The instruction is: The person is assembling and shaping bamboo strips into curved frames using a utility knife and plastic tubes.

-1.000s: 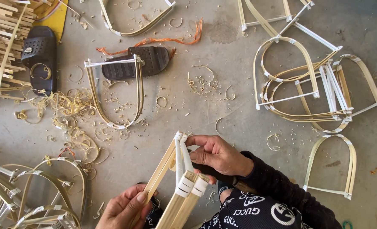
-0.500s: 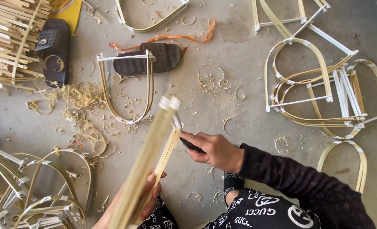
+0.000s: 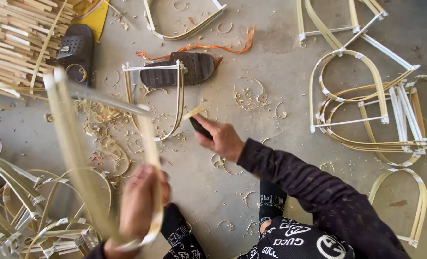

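The concrete floor carries everything in view and is strewn with curled bamboo shavings, thickest left of centre. A stack of cut bamboo slats fills the floor's top left corner. Finished bent bamboo hoops, taped white at the joints, lie overlapped along the right edge, and a second heap of hoops occupies the bottom left corner. One U-shaped hoop with a white crossbar lies near the top centre, partly over a black sandal; a second black sandal lies beside the slat stack. An orange cord trails just above the first sandal.

The bent bamboo frame in hand is raised above the floor's left half, blurred, its long strips running from the upper left down to the bottom edge. The left hand is closed around the frame's lower end, fingers wrapped over the strips. The right hand, near the floor's centre and clear of the frame, is clenched on a dark-handled knife, with a pale tip showing above the fist; the blade cannot be made out.
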